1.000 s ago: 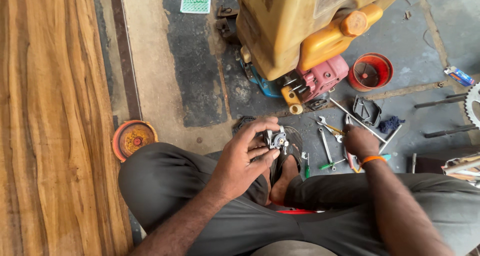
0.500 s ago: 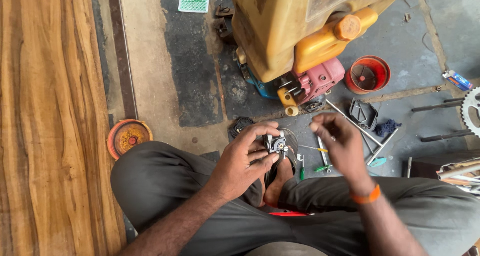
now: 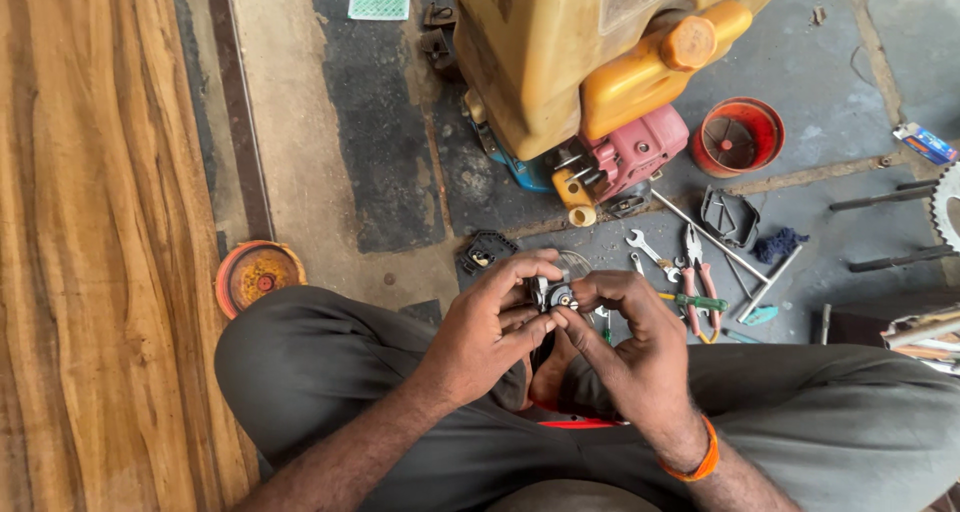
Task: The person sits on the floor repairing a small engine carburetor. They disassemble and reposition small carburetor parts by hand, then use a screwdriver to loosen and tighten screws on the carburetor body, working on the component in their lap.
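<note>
Small metal part [image 3: 553, 295], dark grey with a round brass-coloured spot facing up, sits pinched between both hands above the person's crossed legs. Left hand [image 3: 490, 327] wraps it from the left, fingers curled over its top and thumb pressed beneath. Right hand [image 3: 630, 337], with an orange band at the wrist, closes on it from the right with thumb and forefinger tips. Too much of the part is covered to tell its long axis.

Just beyond the hands, on the grey floor, lie a spanner [image 3: 648, 251], red-handled pliers [image 3: 697, 272] and a green-handled screwdriver [image 3: 693, 301]. Further out stands a yellow tank [image 3: 560, 52] over a red engine [image 3: 635, 152], with a red funnel [image 3: 738, 137] to its right. An orange round lid [image 3: 258, 275] lies beside the left knee, near the wooden panel [image 3: 90, 222].
</note>
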